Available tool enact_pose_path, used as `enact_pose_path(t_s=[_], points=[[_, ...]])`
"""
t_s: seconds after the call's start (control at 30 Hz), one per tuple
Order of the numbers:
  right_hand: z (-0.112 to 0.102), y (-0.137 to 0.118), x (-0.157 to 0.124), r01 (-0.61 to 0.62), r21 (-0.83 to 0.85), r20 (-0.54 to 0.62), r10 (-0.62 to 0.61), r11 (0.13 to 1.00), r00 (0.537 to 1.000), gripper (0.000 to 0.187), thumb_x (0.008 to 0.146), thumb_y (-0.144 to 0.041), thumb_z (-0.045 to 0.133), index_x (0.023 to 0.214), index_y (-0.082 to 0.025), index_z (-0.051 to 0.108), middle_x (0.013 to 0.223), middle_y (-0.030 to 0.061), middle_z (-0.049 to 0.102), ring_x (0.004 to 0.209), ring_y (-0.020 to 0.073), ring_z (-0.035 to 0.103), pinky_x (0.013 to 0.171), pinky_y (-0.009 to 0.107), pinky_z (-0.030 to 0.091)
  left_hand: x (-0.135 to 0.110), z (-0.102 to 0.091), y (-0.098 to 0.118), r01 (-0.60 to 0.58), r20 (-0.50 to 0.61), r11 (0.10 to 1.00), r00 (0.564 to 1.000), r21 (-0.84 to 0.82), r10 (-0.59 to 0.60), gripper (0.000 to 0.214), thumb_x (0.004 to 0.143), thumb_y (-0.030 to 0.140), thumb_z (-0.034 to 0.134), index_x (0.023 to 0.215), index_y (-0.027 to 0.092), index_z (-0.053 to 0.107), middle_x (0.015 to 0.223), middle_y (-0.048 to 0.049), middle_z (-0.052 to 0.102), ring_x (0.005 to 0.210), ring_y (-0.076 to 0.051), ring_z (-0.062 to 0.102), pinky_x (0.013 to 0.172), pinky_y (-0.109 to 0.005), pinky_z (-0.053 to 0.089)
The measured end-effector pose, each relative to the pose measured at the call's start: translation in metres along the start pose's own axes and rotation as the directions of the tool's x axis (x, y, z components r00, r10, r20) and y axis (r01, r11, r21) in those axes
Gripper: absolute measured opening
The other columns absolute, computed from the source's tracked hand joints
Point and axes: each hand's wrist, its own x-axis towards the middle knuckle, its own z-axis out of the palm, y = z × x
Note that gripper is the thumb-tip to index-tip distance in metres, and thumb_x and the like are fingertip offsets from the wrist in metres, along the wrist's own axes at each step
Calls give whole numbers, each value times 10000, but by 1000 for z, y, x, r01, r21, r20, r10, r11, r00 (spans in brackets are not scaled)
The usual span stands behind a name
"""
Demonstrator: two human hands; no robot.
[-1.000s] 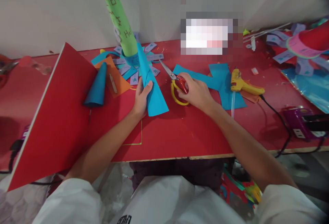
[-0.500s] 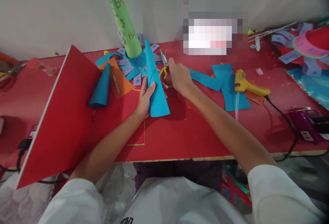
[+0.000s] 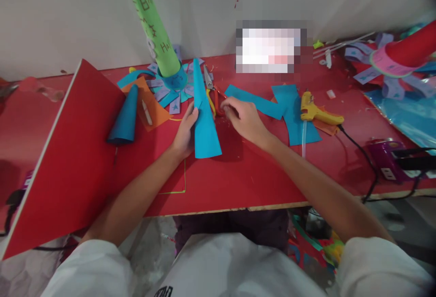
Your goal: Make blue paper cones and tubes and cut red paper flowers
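Head | left hand [image 3: 186,131] grip clamped on paper cone [image 3: 207,133], over the surface [image 3: 238,183] | right hand [image 3: 248,122] beside scissors [image 3: 208,80], grip unclear to us | both cones, second cone [image 3: 123,117] included, look rolled; we judge flat blue paper [image 3: 293,122] unworked

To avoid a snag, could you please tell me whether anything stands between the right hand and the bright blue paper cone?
Yes: scissors, their red and yellow handles in the gap between the right hand and the bright blue paper cone. Whether the hand touches them is unclear.
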Motion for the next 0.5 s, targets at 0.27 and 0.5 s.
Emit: enact_pose_path(t_s=[0.27, 0.5], points=[[-16, 29, -58, -65, 40, -20, 65, 997, 998, 327, 1056, -323, 406, 1100, -219, 712, 1053, 112, 808, 890, 271, 730, 796, 377, 490, -8, 3, 7, 109, 122, 993, 987, -53, -101, 705, 785, 693, 856, 1293, 258, 635, 990, -33, 723, 782, -182, 715, 738, -335, 605], [-34, 37, -50, -74, 41, -51, 76, 996, 996, 327, 1061, -321, 426, 1120, -213, 729, 997, 114, 810, 868, 277, 737, 792, 380, 504, -9, 8, 12, 65, 266, 998, 962, -21, -57, 738, 849, 741, 776, 1357, 216, 667, 878, -43, 678, 707, -158, 622, 727, -324, 573]])
